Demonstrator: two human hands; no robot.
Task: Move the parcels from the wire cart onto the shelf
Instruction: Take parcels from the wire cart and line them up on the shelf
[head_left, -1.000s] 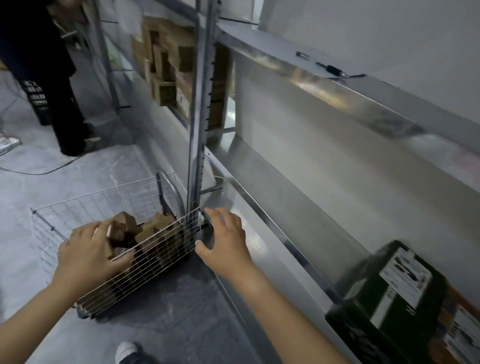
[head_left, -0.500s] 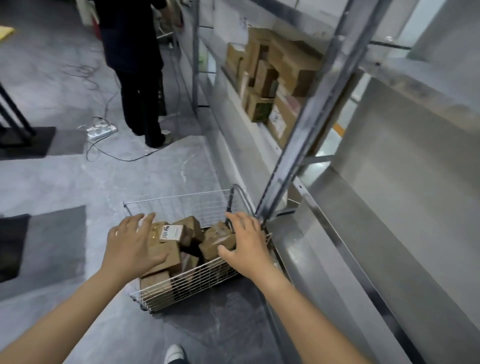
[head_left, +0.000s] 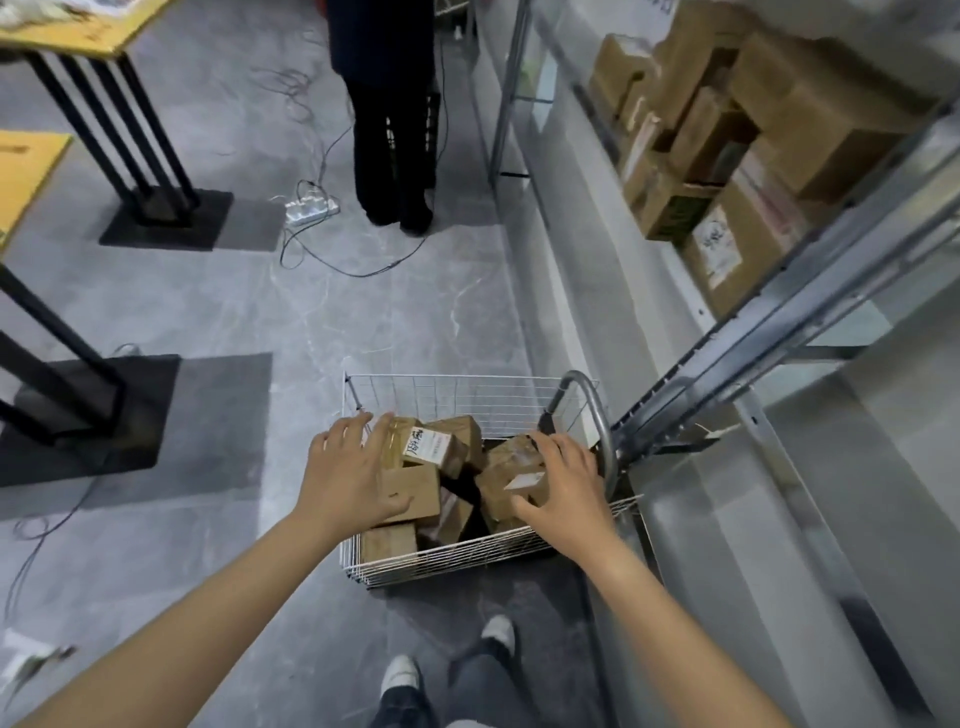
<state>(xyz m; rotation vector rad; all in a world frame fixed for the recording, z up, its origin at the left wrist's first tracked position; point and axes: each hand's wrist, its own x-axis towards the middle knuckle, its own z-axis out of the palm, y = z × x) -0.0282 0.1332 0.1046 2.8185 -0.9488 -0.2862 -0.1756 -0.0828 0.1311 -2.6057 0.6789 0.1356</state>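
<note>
over the wire cart (head_left: 467, 564) now. a second ago my right hand (head_left: 563, 486) was out at the cart's right rim by the shelf upright; it has come in onto the right parcel (head_left: 501, 480). my left hand (head_left: 345, 475) lies on the left parcel (head_left: 415, 493) at the cart's left side. the fingers (head_left: 358, 428) of both hands are spread over the box tops, thumbs on the near faces, nothing pinched or lifted that i can see. i read it as a pick just starting, every parcel still in the cart. right of the cart runs the shelf (head_left: 727, 519), bare metal close by, cartons (head_left: 753, 156) stacked further along. beyond the cart: grey floor (head_left: 363, 312), a power strip (head_left: 311, 208) with cables, a standing person (head_left: 395, 130). left of the cart, a yellow worktop (head_left: 78, 31) on black legs.
</note>
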